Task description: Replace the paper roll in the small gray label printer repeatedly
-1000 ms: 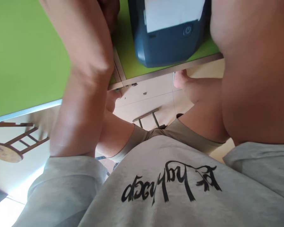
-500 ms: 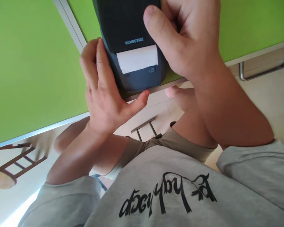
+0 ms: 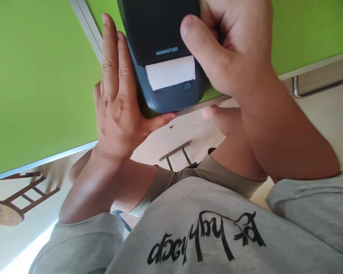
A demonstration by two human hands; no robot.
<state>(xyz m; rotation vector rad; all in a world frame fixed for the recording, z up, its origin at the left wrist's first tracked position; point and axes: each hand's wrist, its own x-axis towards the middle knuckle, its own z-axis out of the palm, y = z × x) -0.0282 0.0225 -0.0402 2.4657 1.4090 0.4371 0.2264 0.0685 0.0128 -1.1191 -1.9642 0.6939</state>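
A dark label printer (image 3: 171, 97) marked NIIMBOT sits at the front edge of the green table, its top partly cut off by the frame. A blank white paper label (image 3: 170, 73) sticks out of its slot, above a round power button. My right hand (image 3: 231, 49) grips the printer's right side, thumb on the black cover (image 3: 157, 26) and the other fingers mostly hidden. Along the left side, my left hand (image 3: 118, 102) lies with fingers stretched out and its thumb by the printer's front corner. Whether those fingers press on the casing, I cannot tell.
The green table (image 3: 40, 83) has a metal edge strip and a pale seam running to the back left. Below it are a wooden stool (image 3: 5, 213) at left, another stool's rung frame (image 3: 174, 152) between my legs, and a bent metal tube (image 3: 317, 91) at right.
My left hand's fingers have straightened from a curl against the printer's side and now point away from me. The right hand keeps its grip; the whole view has shifted slightly.
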